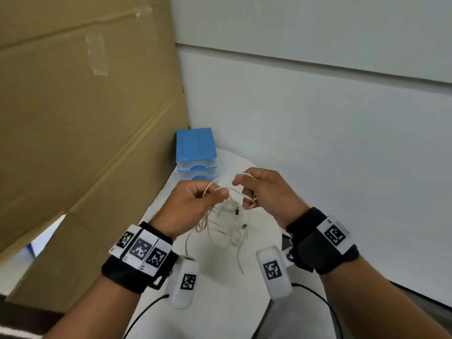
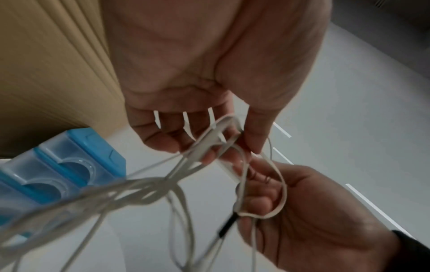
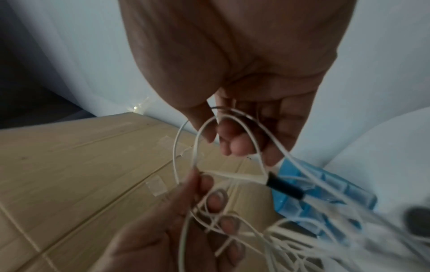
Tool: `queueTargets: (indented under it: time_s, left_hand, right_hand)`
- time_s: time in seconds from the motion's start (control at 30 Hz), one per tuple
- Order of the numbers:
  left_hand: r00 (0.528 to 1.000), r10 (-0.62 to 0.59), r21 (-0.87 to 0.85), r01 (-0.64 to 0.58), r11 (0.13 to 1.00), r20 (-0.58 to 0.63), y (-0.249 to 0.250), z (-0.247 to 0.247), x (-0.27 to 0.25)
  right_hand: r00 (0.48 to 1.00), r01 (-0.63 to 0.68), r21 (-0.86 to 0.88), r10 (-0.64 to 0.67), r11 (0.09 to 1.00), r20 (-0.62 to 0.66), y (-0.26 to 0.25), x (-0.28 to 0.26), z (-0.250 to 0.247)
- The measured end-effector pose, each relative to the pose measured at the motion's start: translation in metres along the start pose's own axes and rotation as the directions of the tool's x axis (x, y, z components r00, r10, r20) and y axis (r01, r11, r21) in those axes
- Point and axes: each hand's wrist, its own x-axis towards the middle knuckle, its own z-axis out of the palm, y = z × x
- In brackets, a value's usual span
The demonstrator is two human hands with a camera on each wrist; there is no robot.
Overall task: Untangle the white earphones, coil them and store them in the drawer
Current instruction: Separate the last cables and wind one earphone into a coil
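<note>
Above the middle of the round white desk [image 1: 220, 302] I hold both hands up, close together, with the tangled white earphone cable [image 1: 221, 228] strung between them. My left hand [image 1: 193, 204] pinches a loop of the thin cord between thumb and forefinger, the other fingers curled in beneath it. My right hand [image 1: 266, 194] has its fingers bent round another loop, which the left wrist view shows running over the curled fingers [image 2: 260, 202]. From those two grips the knotted mass hangs down in loose strands toward the desk top; whether the lowest ends touch it I cannot tell. A short black sleeve [image 3: 285, 186] sits on the cord just below my right hand, and a small dark earbud tip [image 1: 243, 226] dangles lower in the tangle.

At the far left edge of the desk stands the small blue plastic drawer unit [image 1: 196, 152], its clear-fronted drawers closed, well apart from my hands. Against that side leans a large sheet of brown cardboard [image 1: 85, 118]; a pale grey wall [image 1: 318, 118] runs behind the desk.
</note>
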Motion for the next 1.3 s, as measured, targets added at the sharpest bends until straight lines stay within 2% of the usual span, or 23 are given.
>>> queueTargets:
  time_s: [0.07,0.17,0.27,0.37,0.47,0.5,0.57,0.67,0.77,0.9,1.0,1.1,1.2,1.3]
  left_hand:
    - [1.0,-0.008,0.031,0.007,0.999,0.011,0.001,0.002,-0.004]
    - [0.999,0.046,0.183,-0.051,0.982,0.029,-0.001,0.004,-0.008]
    - [0.997,0.075,0.332,-0.078,0.94,0.019,0.0,-0.001,-0.007]
    - [0.998,0.011,0.328,-0.029,0.944,0.056,0.001,-0.01,-0.006]
    - [0.978,-0.084,0.289,0.026,0.957,0.192,-0.004,-0.012,-0.01]
    - [0.975,-0.11,0.307,0.047,0.95,0.194,-0.006,-0.01,-0.013]
    - [0.987,-0.104,0.411,0.044,0.91,0.126,-0.007,-0.007,-0.015]
    - [1.0,-0.017,0.575,0.022,0.818,-0.013,-0.003,-0.01,-0.009]
    - [1.0,-0.031,0.624,0.025,0.781,-0.002,-0.001,-0.012,0.003]
    - [0.989,-0.145,0.479,0.118,0.87,0.019,-0.018,-0.013,0.001]
    - [0.984,-0.176,0.37,0.158,0.916,0.015,-0.031,-0.013,-0.007]
    - [0.993,-0.084,0.197,0.066,0.978,0.085,-0.022,0.004,-0.01]
    - [0.972,-0.018,0.05,0.007,0.999,0.236,-0.008,0.027,-0.008]
    - [0.942,0.065,0.076,-0.095,0.993,0.328,0.008,0.042,-0.008]
  right_hand:
    - [1.0,-0.004,-0.013,0.004,1.0,0.011,0.009,-0.005,0.001]
    - [0.999,0.021,-0.001,-0.021,1.0,0.045,0.016,-0.014,-0.002]
    - [0.999,0.046,0.112,-0.044,0.993,-0.02,0.013,-0.018,-0.01]
    - [0.993,0.06,0.101,-0.049,0.993,-0.104,0.003,-0.02,-0.022]
    - [0.992,0.078,0.044,-0.073,0.996,-0.105,-0.012,-0.022,-0.031]
    - [0.99,0.103,0.004,-0.102,0.995,-0.094,-0.015,-0.023,-0.032]
    - [0.984,0.159,-0.096,-0.166,0.983,-0.065,-0.016,-0.026,-0.031]
    - [0.979,0.182,-0.201,-0.195,0.963,-0.05,-0.022,-0.032,-0.033]
    - [0.969,0.219,-0.151,-0.233,0.964,-0.084,-0.039,-0.032,-0.04]
    - [0.923,0.356,-0.02,-0.355,0.934,-0.149,-0.079,-0.032,-0.045]
    - [0.903,0.416,-0.018,-0.415,0.909,-0.108,-0.105,-0.034,-0.044]
    - [0.899,0.432,-0.143,-0.437,0.89,-0.007,-0.118,-0.031,-0.023]
    - [0.887,0.462,-0.184,-0.455,0.867,0.083,-0.133,-0.029,0.004]
    - [0.834,0.55,-0.164,-0.548,0.819,0.062,-0.153,-0.029,0.013]
